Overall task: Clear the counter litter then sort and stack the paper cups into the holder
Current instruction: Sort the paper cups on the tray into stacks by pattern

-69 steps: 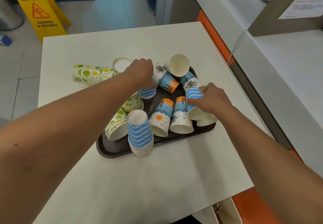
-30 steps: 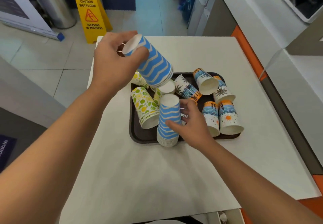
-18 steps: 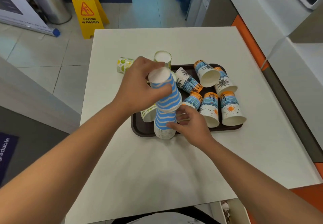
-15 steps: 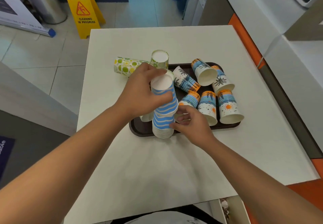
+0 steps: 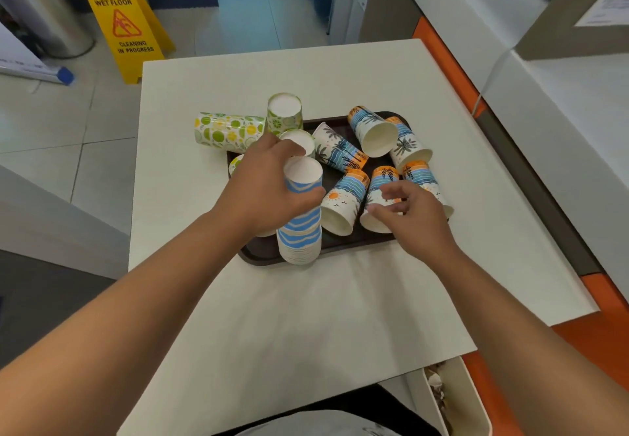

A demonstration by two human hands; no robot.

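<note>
A dark brown tray (image 5: 343, 243) on the white counter (image 5: 306, 316) holds scattered paper cups. At its front left stands an upside-down stack of blue-striped cups (image 5: 301, 228); my left hand (image 5: 267, 194) grips the top of it. My right hand (image 5: 413, 217) hovers with its fingers spread just over the rim of a lying sunset-print cup (image 5: 379, 197), holding nothing. Several more sunset-print cups (image 5: 343, 200) lie on the tray's right half. Lime-print cups sit at the back left: one lying on the counter (image 5: 228, 131), one standing inverted (image 5: 285, 110).
A yellow wet-floor sign (image 5: 122, 20) stands on the tiled floor beyond the counter's far left corner. White cabinets with an orange edge (image 5: 446, 57) run along the right. A white bin (image 5: 452, 398) with litter sits below the near right corner.
My left hand brought a blue-striped cup down onto the blue-striped stack and still holds it. My right hand let go of the stack and moved right toward the sunset-print cups.
</note>
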